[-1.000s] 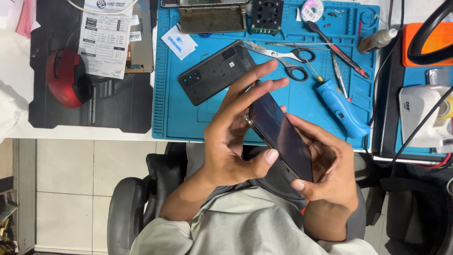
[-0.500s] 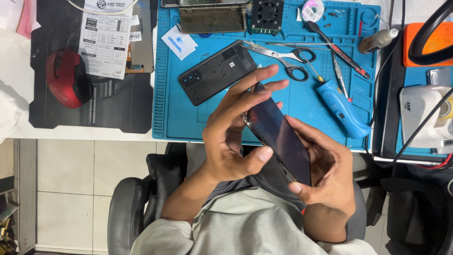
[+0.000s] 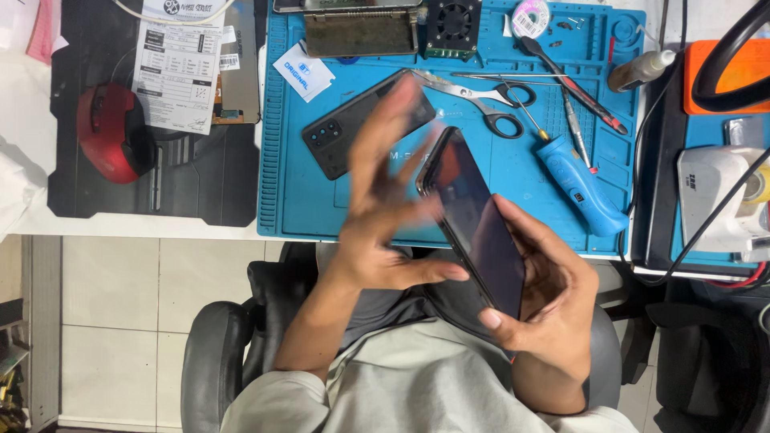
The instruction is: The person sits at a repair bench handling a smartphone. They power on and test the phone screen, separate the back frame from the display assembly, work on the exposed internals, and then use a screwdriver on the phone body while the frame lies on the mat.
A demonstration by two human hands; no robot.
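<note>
1. Black glass faces up on the phone [image 3: 473,220], which sits tilted over the person's lap, just in front of the blue work mat [image 3: 297,196], so the screen meets the head camera squarely.
2. Cupped beneath the phone's lower half, the right hand [image 3: 545,309] takes its weight: the fingers curl around the far edge and the thumb presses the near corner, a closed grip that frees the other hand.
3. Blurred, the left hand [image 3: 381,212] has its fingers spread wide and holds nothing; only its thumb reaches the phone's left edge, as if steadying it.
4. Lying camera-side up on the mat just beyond the left fingertips is a separate black back cover [image 3: 353,124], within easy reach.
5. Scissors [image 3: 481,100], thin drivers and a blue-handled tool [image 3: 581,192] lie to the right of the mat, on the side of the holding hand.
6. Well apart on the left, a red mouse [image 3: 112,132] rests on a dark pad.
</note>
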